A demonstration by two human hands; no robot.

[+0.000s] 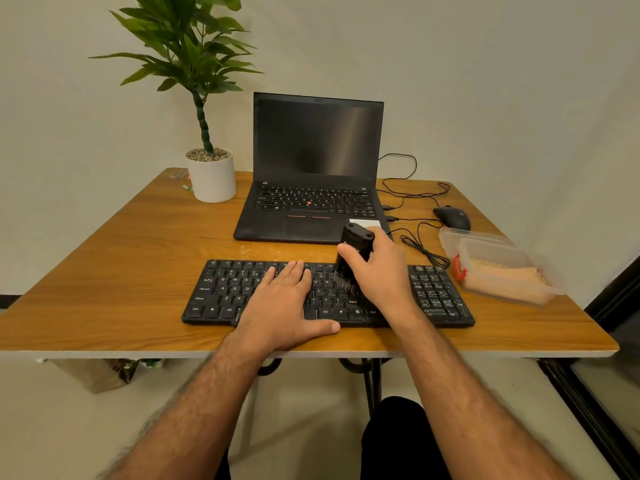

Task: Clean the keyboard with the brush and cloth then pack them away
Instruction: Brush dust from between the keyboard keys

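A black keyboard (221, 292) lies near the front edge of the wooden table (121, 258). My left hand (284, 303) rests flat on its middle keys, fingers straight, thumb out toward the front edge. My right hand (379, 268) grips a black brush (353, 254) upright, its bristles down on the keys right of centre. An orange cloth (505, 275) lies inside a clear plastic box (550, 271) at the right of the table.
An open black laptop (311, 188) stands behind the keyboard. A white pot with a green plant (212, 176) sits back left. A black mouse (452, 216) and tangled cables (415, 192) lie back right. The box lid (450, 233) rests beside the box.
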